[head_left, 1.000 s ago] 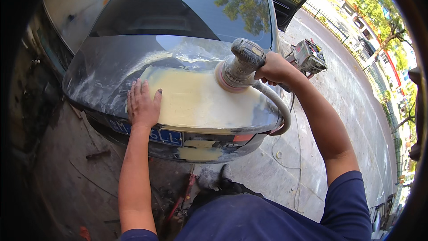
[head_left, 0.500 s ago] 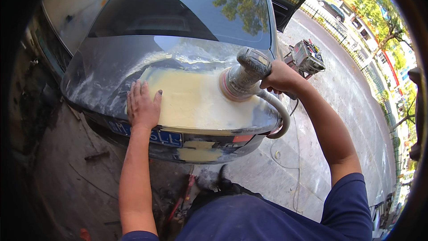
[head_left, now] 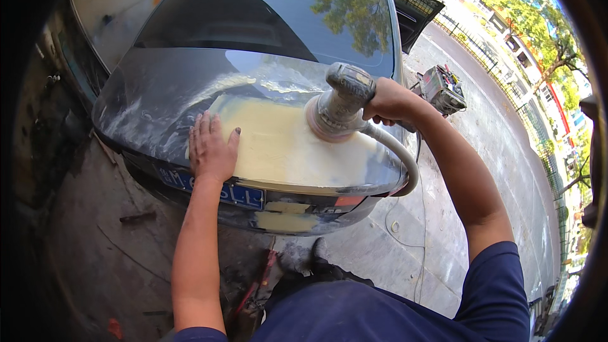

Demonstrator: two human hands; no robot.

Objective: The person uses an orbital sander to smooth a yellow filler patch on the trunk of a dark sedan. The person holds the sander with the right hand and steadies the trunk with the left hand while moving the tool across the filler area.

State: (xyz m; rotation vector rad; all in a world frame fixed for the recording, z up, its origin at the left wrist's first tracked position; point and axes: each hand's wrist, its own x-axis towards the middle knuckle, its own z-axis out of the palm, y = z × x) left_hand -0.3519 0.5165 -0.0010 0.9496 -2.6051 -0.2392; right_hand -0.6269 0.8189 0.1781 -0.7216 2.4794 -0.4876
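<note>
My right hand (head_left: 389, 102) grips a dusty power sander (head_left: 339, 92), its round pad resting on a patch of pale yellow filler (head_left: 259, 145) on a dark car's trunk lid (head_left: 139, 95). A grey hose (head_left: 396, 149) curves from the sander down over the rear edge. My left hand (head_left: 212, 152) lies flat, fingers slightly apart, at the left edge of the filler. Below it are a blue licence plate (head_left: 244, 196) and more filler patches (head_left: 285, 220) on the bumper.
An open car door (head_left: 415, 9) sticks out at the upper right. A wheeled tool cart (head_left: 443, 88) stands beside the car. A wall (head_left: 101, 6) is close on the left. A cable (head_left: 411, 244) and a red metal tool (head_left: 269, 259) lie on the floor; railing and trees border the street.
The sander moved slightly toward me, then a little leftward across the filler, with my right hand on it. My left hand stays in place on the trunk. The view has shifted slightly.
</note>
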